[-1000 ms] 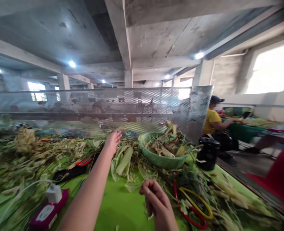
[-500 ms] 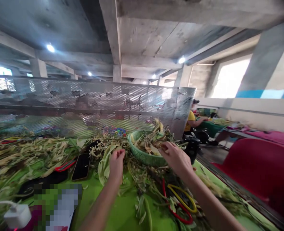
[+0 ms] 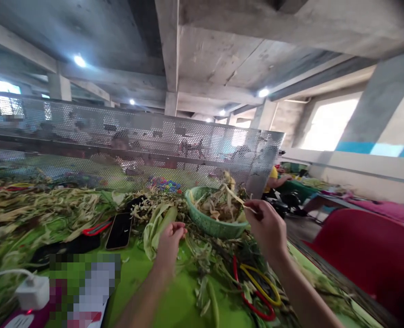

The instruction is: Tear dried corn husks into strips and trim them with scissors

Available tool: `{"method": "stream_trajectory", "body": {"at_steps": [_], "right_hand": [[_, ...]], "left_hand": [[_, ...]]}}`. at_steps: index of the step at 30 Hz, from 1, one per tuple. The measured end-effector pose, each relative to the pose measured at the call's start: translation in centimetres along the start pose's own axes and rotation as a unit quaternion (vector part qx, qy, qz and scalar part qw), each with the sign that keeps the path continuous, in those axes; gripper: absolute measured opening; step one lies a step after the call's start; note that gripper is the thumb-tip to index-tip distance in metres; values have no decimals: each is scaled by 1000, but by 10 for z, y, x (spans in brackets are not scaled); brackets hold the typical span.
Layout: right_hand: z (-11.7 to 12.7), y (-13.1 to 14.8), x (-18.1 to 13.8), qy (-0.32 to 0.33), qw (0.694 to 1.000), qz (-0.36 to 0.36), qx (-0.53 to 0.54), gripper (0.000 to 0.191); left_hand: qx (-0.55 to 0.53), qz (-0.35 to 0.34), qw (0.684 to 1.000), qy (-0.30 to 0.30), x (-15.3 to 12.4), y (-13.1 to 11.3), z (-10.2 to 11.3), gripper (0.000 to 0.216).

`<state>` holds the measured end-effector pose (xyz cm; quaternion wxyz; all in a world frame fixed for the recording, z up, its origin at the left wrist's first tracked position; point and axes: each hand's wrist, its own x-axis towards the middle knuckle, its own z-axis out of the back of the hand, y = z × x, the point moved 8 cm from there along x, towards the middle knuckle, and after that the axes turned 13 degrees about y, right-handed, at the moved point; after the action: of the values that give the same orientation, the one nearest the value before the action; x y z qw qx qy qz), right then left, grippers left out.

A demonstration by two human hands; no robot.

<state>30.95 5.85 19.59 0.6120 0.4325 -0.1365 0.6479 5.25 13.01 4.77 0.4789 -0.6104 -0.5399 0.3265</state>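
Note:
My right hand (image 3: 266, 228) is beside the right rim of a green plastic basket (image 3: 210, 224). Thumb and fingers pinch one end of a pale dried leaf strip (image 3: 234, 196), which slants up and left over the basket. Dry, crumpled leaves (image 3: 219, 207) fill the basket. Left of it, my left hand (image 3: 171, 237) hovers above the green table with its fingertips pressed together; whatever is between them cannot be made out. Just behind that hand lies a bunch of broad light-green leaves (image 3: 156, 223).
Loose plant scraps (image 3: 68, 205) cover the table's left side. A phone (image 3: 119, 231), a white charger plug (image 3: 33, 291) and red-and-yellow-handled scissors (image 3: 260, 287) lie nearer. A perforated metal screen (image 3: 137, 141) stands behind; a red chair (image 3: 369, 246) is at right. A person in yellow sits beyond.
My right hand has drawn back right from the basket's contents, and the pale leaf strip now stretches from its fingers. My left hand has shifted slightly right and down. The view has tilted.

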Motion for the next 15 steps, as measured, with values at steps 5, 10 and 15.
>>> {"method": "stream_trajectory", "body": {"at_steps": [5, 10, 15], "right_hand": [[-21, 73, -51, 72, 981, 181, -11, 12], [-79, 106, -99, 197, 938, 284, 18, 22], [-104, 99, -92, 271, 940, 170, 114, 15]], "left_hand": [[-46, 49, 987, 145, -18, 3, -46, 40], [-19, 32, 991, 125, -21, -3, -41, 30], [72, 18, 995, 69, -14, 2, -5, 12]]}}
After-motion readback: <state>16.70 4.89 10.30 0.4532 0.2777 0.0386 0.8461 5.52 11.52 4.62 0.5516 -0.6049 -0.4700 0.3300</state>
